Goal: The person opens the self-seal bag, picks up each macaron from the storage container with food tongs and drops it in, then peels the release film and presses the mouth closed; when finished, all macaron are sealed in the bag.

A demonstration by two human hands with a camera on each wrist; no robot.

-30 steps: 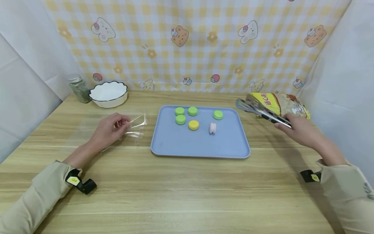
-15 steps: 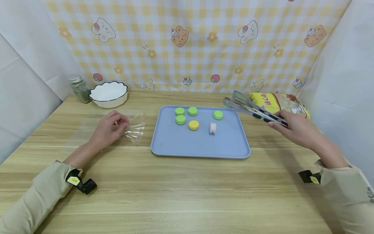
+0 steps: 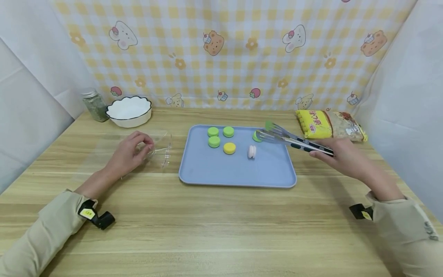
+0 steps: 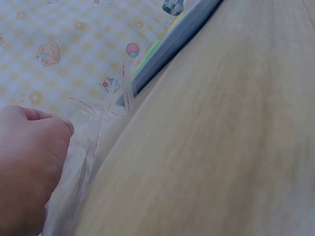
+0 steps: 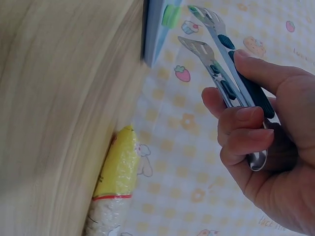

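My right hand (image 3: 340, 156) grips a pair of metal tongs (image 3: 294, 141) with dark handle pads. The tongs' two arms stand apart, and their tips overlap the right-hand green macaron (image 3: 256, 137) on the blue tray (image 3: 207, 173). In the right wrist view the fingers wrap the tongs (image 5: 229, 73) and nothing sits between the tips. On the left, my left hand (image 3: 129, 156) pinches a clear plastic bag (image 3: 160, 154) near its mouth. That bag (image 4: 93, 147) shows faintly beside the fist in the left wrist view. Several green macarons (image 3: 214, 142), a yellow macaron (image 3: 229, 148) and a pale pink macaron (image 3: 252, 151) lie on the tray.
At the back left stand a white scalloped dish (image 3: 129, 111) and a glass jar (image 3: 94, 104) with greenish contents. A yellow food packet (image 3: 320, 124) lies at the back right. Behind the wooden table (image 3: 221, 227) hangs a checked curtain (image 3: 235, 69).
My right hand has brought the tongs leftward from beside the yellow packet to over the tray's right end, with the arms spread wider. The left hand keeps its place; the bag's mouth has shifted slightly.
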